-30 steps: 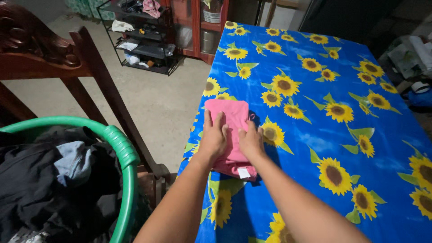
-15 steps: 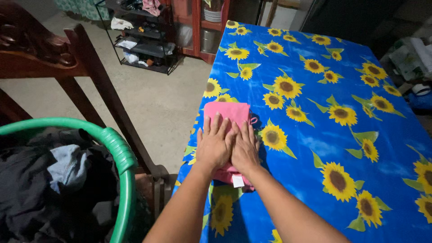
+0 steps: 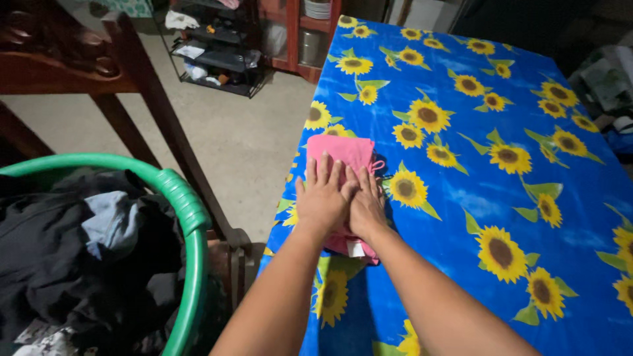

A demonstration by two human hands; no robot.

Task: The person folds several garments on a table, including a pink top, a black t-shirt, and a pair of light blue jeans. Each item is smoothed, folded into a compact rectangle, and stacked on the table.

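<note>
I see both hands laid flat, palms down, on a pink cloth [image 3: 343,158] near the middle of the frame. The left hand [image 3: 323,198] has its fingers spread and lies on the left half of the cloth; the right hand [image 3: 366,204] lies just beside it, touching it along the thumb side, fingers straight and pointing up the frame. Neither hand pinches anything; both press down open.

The cloth is folded into a narrow strip that runs from just above the fingertips down past the wrists, where a small white tag [image 3: 356,248] shows at its lower end. A thin pink loop sticks out at its right edge. It lies on the table [image 3: 514,217], close to the table's left edge, on a blue covering printed with yellow sunflowers.

At the lower left of the frame I see a round green basket [image 3: 188,211] holding dark clothes [image 3: 72,264] with a pale grey-blue piece among them. Behind it, at the upper left, stands dark wooden furniture [image 3: 132,86]. At the top of the frame, across the bare floor, a low black rack [image 3: 217,56] carries small items.
</note>
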